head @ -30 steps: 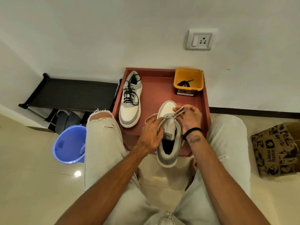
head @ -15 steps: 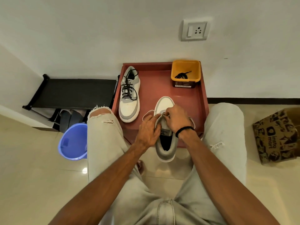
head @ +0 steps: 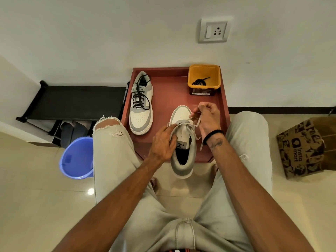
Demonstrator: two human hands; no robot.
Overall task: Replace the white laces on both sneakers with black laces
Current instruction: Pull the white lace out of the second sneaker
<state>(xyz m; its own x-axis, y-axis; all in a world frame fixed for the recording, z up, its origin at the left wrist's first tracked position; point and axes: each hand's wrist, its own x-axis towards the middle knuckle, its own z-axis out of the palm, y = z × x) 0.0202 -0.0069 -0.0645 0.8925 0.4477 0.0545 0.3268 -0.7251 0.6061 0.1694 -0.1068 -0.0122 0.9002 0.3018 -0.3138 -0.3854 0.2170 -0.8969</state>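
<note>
The left hand (head: 163, 142) grips the left side of the near sneaker (head: 183, 142), fingers curled over its collar and tongue, while the right hand (head: 207, 119) is raised just beside the toe, fingers curled and pinching the white lace (head: 197, 122), which runs slack from the lowest eyelets and trails down by the wrist. This grey-and-white sneaker lies toe toward the wall over the red table's (head: 172, 95) near edge, its heel overhanging. The other sneaker (head: 141, 106), already laced in black, lies along the table's left edge, and a black lace (head: 200, 81) sits in the yellow tub (head: 204, 70) at the far right corner.
</note>
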